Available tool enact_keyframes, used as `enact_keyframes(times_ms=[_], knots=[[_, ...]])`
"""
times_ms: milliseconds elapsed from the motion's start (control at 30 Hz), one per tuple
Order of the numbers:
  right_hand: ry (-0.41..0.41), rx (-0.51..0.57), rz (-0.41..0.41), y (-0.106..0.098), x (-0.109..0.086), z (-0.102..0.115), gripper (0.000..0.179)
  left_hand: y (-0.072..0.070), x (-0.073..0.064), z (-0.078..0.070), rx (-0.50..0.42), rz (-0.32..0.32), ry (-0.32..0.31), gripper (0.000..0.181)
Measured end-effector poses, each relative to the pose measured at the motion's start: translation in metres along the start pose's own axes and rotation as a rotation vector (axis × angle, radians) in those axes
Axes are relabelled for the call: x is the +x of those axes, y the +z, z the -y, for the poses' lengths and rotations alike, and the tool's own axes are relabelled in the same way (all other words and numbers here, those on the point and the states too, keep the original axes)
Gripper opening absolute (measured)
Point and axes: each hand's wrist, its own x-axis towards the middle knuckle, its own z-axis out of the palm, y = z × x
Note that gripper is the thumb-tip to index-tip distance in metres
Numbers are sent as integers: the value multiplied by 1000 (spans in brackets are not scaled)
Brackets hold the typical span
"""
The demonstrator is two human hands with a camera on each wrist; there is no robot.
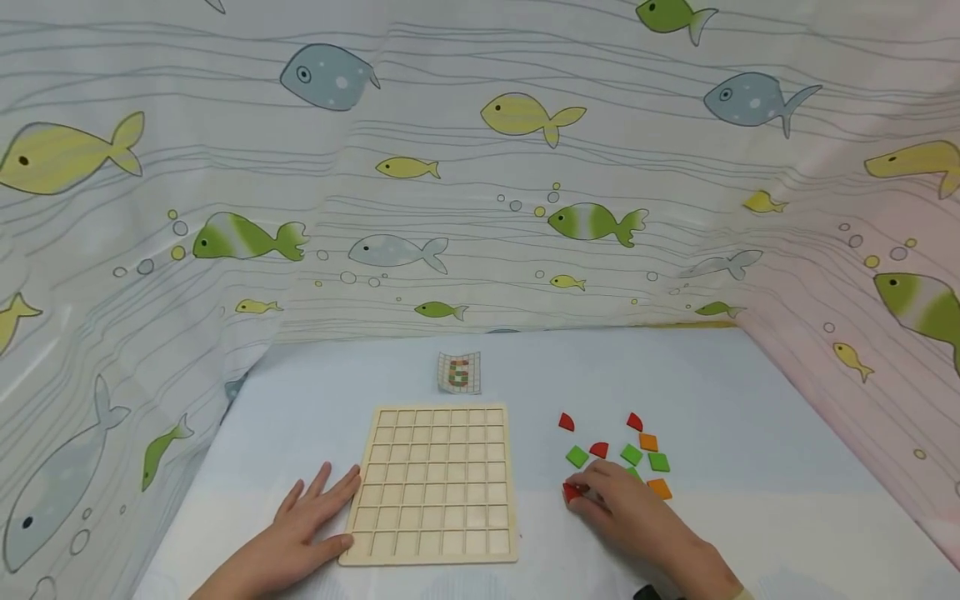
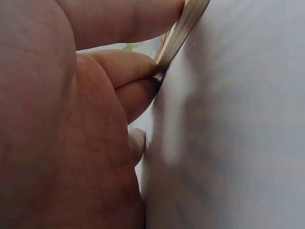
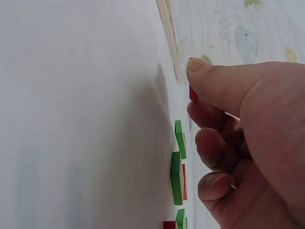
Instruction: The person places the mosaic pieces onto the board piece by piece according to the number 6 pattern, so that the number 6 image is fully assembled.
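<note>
left hand, fingers apart, against pale wooden square-grid board; right hand, fingers clamped on partly hidden red piece

You are showing a bare left hand, a bare right hand, a black piece by your right wrist, a pale sleeve edge

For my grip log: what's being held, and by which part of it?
The right hand pinches a red piece; its fingers hide exactly where. The left hand only touches the board.
</note>
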Motion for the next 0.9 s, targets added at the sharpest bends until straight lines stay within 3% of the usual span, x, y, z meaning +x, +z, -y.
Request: enact_keyframes(times_ms=[267,533,733,900], knots=[[29,41,-58,0,1,3,23,-1,1,0,-14,13,-4,70],[19,85,-161,1,8,6,23,0,1,-1,27,-21,7,71],[29,85,-159,-1,17,11,23,0,1,-2,-17,4,-37,68],[29,45,-149,-3,36,21,22,0,2,-2,-68,29,-54,67]])
